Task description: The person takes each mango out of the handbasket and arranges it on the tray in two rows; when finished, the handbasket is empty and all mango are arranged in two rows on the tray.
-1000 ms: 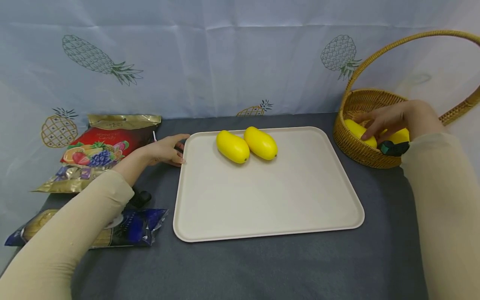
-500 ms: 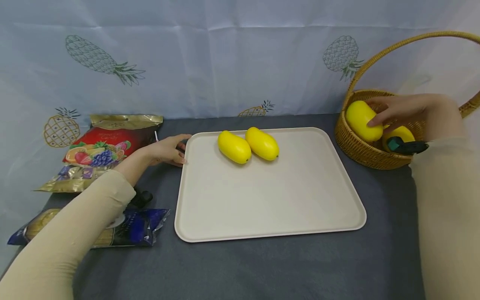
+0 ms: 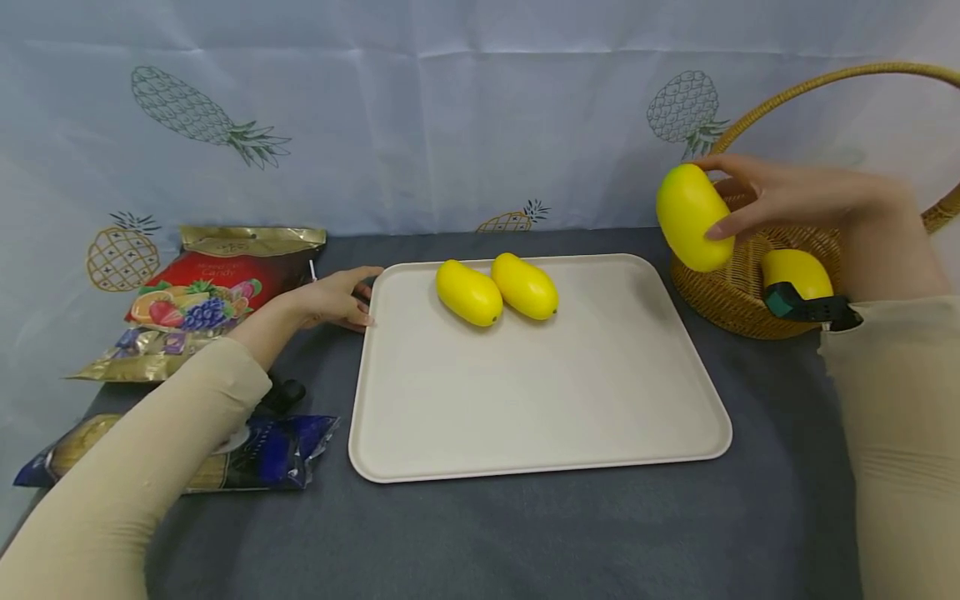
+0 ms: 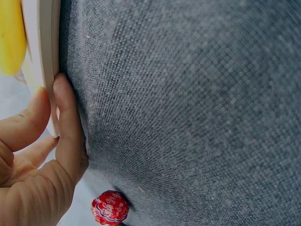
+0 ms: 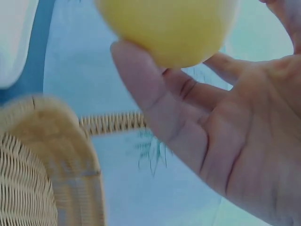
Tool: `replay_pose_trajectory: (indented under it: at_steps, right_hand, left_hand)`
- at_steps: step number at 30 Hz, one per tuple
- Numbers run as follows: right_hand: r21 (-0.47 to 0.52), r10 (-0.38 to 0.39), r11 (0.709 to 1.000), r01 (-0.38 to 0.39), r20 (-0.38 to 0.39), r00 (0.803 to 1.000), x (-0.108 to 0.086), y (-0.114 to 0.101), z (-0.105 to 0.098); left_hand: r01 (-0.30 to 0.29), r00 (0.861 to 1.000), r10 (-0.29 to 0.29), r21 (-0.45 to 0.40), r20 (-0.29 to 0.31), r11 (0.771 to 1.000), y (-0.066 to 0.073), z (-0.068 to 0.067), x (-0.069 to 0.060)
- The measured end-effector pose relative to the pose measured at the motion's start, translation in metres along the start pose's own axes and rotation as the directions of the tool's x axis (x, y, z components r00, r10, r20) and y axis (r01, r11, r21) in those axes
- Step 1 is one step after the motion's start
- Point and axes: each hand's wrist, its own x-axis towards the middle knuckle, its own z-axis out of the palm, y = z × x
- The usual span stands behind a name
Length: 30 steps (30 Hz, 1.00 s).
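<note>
Our right hand [image 3: 787, 196] grips 1 yellow fruit [image 3: 693, 218] by the fingertips, thumb on its near side and fingers toward its far side, with a gap between fruit and palm. The fruit lies just left of the hand and tilts, its upper end leaning left and its lower end to the right. In the right wrist view we see only the part that rests against the fingertips. Round our right wrist we wear a dark strap [image 3: 817, 310] with a green part.

Below the hand stands the wicker basket [image 3: 738, 317], and the gripped fruit is raised by its left rim, near the far right corner of the tray; we cannot tell how high. Inside the basket we see 1 more fruit [image 3: 797, 271], partly behind the strap.

To the left of the basket, apart from it, lies the pale tray [image 3: 540, 392] on a dark grey cloth [image 3: 525, 533]. Near its far edge are 2 yellow mangoes [image 3: 468, 293] [image 3: 525, 287], side by side.

At the tray's left edge, our left hand [image 3: 333, 300] pinches the rim between thumb and finger. Near that hand, the left wrist view shows 1 round red object [image 4: 110, 207] with a pale pattern. Beyond lie a blue packet [image 3: 273, 454], partly covered by our sleeve [image 3: 161, 450], and a red and gold candy bag [image 3: 202, 304]. Farthest off, we face a pale curtain [image 3: 450, 117] printed with 4 pineapples.
</note>
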Motion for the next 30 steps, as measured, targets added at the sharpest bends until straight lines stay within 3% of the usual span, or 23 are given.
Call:
replay_pose_trajectory:
  at_steps: [7,14,23,30]
  right_hand:
    - [0.042,-0.082,0.996,0.082,0.001,0.997,0.008,-0.035,0.023]
    - [0.117,-0.153,0.983,0.143,0.079,0.985,0.022,-0.062,0.051]
    - [0.108,-0.211,0.974,0.199,0.114,0.971,0.038,-0.084,0.086]
    - [0.127,-0.214,0.972,0.200,0.114,0.970,0.051,-0.093,0.110]
  left_hand:
    - [-0.003,1.000,0.003,0.001,-0.002,1.000,0.001,0.000,-0.001]
    - [-0.004,1.000,0.004,0.011,-0.002,1.000,0.002,-0.001,-0.001]
    - [0.003,1.000,-0.003,0.011,0.001,1.000,0.001,-0.001,0.000]
    - [0.003,1.000,-0.003,0.014,0.003,1.000,0.002,-0.001,-0.001]
